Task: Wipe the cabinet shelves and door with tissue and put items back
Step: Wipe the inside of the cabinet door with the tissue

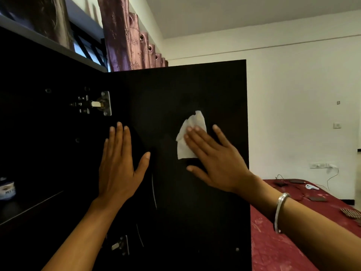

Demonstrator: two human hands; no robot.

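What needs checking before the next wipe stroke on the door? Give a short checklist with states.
1. Tissue flat under right hand: ok, straight fingers press it on the door.
2. Left hand bracing the door: ok, palm flat near the hinge side.
3. Door open enough to reach its inner face: ok.
4. Path clear of the upper hinge: ok, tissue is well to its right.
5. Tissue clean enough: cannot tell, only its back shows.
6. Shelf items back in place: cannot tell, one jar shows at the frame edge.
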